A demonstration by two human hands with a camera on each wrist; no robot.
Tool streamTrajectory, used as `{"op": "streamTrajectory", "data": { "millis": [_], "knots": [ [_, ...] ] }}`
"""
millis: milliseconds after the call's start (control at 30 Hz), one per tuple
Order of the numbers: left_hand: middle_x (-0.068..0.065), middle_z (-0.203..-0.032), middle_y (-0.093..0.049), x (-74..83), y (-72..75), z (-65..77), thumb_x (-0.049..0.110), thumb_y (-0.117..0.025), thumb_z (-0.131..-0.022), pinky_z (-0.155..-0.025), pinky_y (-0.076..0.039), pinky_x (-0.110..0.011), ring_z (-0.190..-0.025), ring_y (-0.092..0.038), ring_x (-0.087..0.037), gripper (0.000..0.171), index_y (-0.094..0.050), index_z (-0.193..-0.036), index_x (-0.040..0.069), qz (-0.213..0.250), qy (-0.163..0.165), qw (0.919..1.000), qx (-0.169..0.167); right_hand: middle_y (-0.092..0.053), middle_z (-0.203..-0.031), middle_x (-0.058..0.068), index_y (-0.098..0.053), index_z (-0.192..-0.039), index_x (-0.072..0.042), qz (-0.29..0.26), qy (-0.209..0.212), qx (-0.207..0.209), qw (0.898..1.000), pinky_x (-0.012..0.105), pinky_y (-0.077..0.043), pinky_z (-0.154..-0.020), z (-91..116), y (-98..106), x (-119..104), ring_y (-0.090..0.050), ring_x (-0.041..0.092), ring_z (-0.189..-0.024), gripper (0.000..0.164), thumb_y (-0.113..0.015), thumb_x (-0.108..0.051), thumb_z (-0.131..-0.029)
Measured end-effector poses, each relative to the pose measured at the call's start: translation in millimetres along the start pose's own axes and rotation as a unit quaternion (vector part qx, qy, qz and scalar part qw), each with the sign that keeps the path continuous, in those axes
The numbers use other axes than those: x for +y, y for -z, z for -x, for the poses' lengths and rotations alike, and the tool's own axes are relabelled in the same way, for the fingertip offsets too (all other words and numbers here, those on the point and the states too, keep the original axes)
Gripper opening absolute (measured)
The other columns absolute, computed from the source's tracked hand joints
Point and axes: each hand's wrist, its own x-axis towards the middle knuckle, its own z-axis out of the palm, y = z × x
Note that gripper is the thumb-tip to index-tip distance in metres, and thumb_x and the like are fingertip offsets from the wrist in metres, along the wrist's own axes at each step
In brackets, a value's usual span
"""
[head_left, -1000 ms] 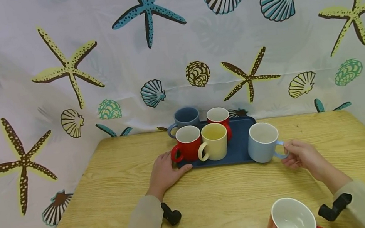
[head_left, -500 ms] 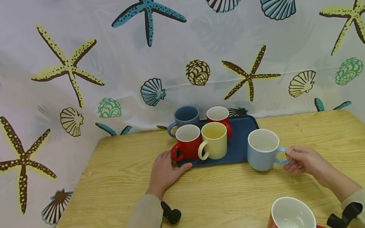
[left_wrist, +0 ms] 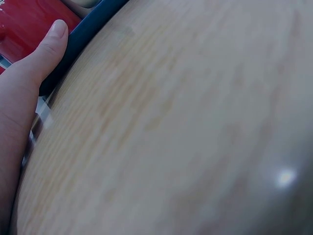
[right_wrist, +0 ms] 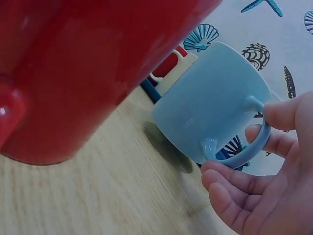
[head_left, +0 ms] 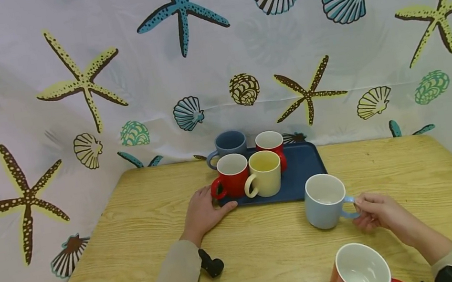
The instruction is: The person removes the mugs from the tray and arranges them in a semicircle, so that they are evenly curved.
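A light blue mug (head_left: pixel 325 204) with a white inside hangs by its handle from my right hand (head_left: pixel 381 210). Thumb and fingers pinch that handle (right_wrist: pixel 254 147) in the right wrist view, and a shadow lies on the wood below the mug. My left hand (head_left: pixel 204 216) grips the front left corner of a dark blue tray (head_left: pixel 303 168), its thumb (left_wrist: pixel 56 36) along the rim beside a red mug (head_left: pixel 233 178). A cream mug (head_left: pixel 267 178), a slate-blue mug (head_left: pixel 230 146) and another red mug (head_left: pixel 270 143) also stand on the tray's left half.
A red mug (head_left: pixel 357 272) with a white inside stands at the near right, its handle to the right; it looms large in the right wrist view. Behind the wooden table (head_left: pixel 140 211) hangs a white cloth (head_left: pixel 216 75) printed with shells and starfish.
My right hand has brought the light blue mug from the tray's right front corner toward me, past the tray's front edge. My left hand has stayed at the tray corner.
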Motion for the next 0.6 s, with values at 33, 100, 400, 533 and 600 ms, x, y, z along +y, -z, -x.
{"op": "streamTrajectory", "data": {
  "millis": [33, 100, 400, 533, 600],
  "knots": [
    [-0.010, -0.127, -0.055, -0.1, 0.0, -0.1, 0.082, -0.048, -0.069, -0.102, -0.030, -0.050, -0.119, -0.044, -0.032, 0.096, -0.048, -0.134, 0.012, 0.000, 0.000, 1.0000, -0.002, -0.063, -0.081, 0.008, -0.053, -0.088, -0.001, 0.000, 0.002, -0.004, 1.000, 0.031, -0.051, -0.065, 2, 0, 1, -0.060, 0.015, -0.075, 0.030, -0.045, -0.028, -0.099],
    [-0.010, -0.128, -0.055, -0.3, 0.3, -0.1, 0.082, -0.048, -0.069, -0.103, -0.030, -0.049, -0.120, -0.043, -0.032, 0.096, -0.048, -0.134, 0.012, -0.002, 0.001, 1.0000, -0.005, -0.063, -0.081, 0.009, -0.052, -0.087, 0.000, 0.002, 0.008, -0.012, 1.000, 0.031, -0.051, -0.065, 4, 0, 2, -0.061, 0.015, -0.075, 0.031, -0.044, -0.028, -0.099],
    [-0.011, -0.128, -0.054, 3.1, 2.9, 0.9, 0.081, -0.048, -0.070, -0.103, -0.029, -0.049, -0.121, -0.042, -0.032, 0.095, -0.047, -0.134, 0.011, -0.002, 0.004, 0.9999, -0.016, -0.063, -0.086, 0.011, -0.051, -0.087, 0.000, -0.009, -0.012, -0.063, 0.998, 0.033, -0.051, -0.067, 21, 3, 7, -0.062, 0.020, -0.079, 0.033, -0.042, -0.030, -0.100],
    [-0.011, -0.128, -0.054, 4.3, 4.1, 1.3, 0.081, -0.048, -0.070, -0.103, -0.029, -0.049, -0.121, -0.042, -0.032, 0.095, -0.048, -0.134, 0.011, -0.003, 0.005, 0.9999, -0.015, -0.063, -0.088, 0.012, -0.050, -0.087, 0.002, -0.015, -0.002, -0.086, 0.996, 0.034, -0.052, -0.068, 26, 3, 9, -0.062, 0.021, -0.081, 0.033, -0.041, -0.027, -0.100],
    [-0.011, -0.128, -0.054, 4.7, 4.3, 1.5, 0.081, -0.049, -0.070, -0.103, -0.029, -0.050, -0.121, -0.042, -0.032, 0.095, -0.047, -0.134, 0.011, -0.002, 0.007, 0.9999, -0.015, -0.062, -0.089, 0.012, -0.048, -0.088, 0.005, -0.014, 0.008, -0.094, 0.995, 0.035, -0.052, -0.069, 28, 2, 11, -0.063, 0.021, -0.083, 0.034, -0.040, -0.025, -0.101]
  ]
}}
